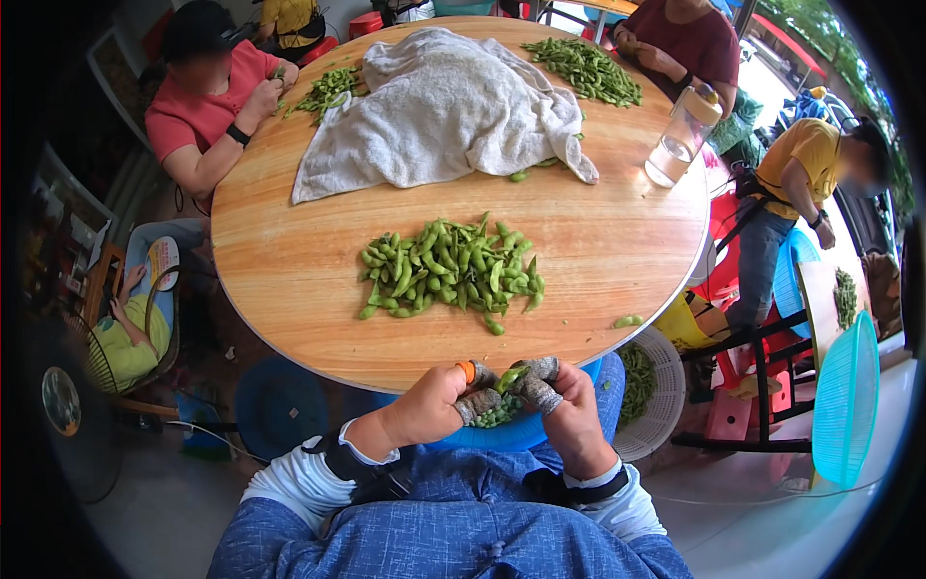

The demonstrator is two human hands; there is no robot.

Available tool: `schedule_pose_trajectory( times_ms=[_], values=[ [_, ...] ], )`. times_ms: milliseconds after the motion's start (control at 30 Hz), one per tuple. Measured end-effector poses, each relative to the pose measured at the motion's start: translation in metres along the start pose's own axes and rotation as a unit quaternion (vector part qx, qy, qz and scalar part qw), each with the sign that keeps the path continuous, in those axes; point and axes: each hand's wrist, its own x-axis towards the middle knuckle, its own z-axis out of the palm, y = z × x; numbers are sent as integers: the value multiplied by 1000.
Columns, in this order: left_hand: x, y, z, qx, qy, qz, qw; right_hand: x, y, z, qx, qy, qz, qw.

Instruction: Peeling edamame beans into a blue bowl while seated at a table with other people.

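1) My left hand point(439, 398) and right hand point(571, 400) are close together, clamped on a pod point(511, 377)
2) It looks slender and bright green, above a blue basin point(497, 440)
3) Plumper pods point(449, 265) heap the table point(289, 261)

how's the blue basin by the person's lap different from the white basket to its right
The blue basin sits at the person's lap, while the white basket stands off to the right. The blue basin holds small loose green beans; the white basket holds longer green pods. The white basket's wall is perforated, while the blue basin's visible part looks solid. Both hold green contents.
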Motion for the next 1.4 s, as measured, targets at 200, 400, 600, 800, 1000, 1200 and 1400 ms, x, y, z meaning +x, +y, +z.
schedule_pose_trajectory(
  times_ms=[200, 400, 600, 800, 1000, 1200, 1400],
  values=[
    [1, 10, -3, 185, 12, 75, 980, -2, -2, 1, 44, -34, 26, 998],
    [0, 9, -8, -104, -63, -11, 993, -9, -4, 4, 53, -44, 39, 997],
    [-1, 9, -10, -92, -75, -19, 993, -11, -4, 6, 29, -69, 36, 997],
    [0, 11, -12, -55, -89, -39, 994, -13, -6, 7, 16, -77, 28, 996],
    [1, 17, -10, -81, -95, -39, 991, -16, -7, 8, 12, -72, 29, 997],
    [2, 21, -8, -101, -107, -52, 988, -16, -8, 7, 4, -76, 20, 997],
    [3, 18, -9, -115, -126, -51, 984, -15, -5, 8, -11, -64, 18, 998]
  ],
)
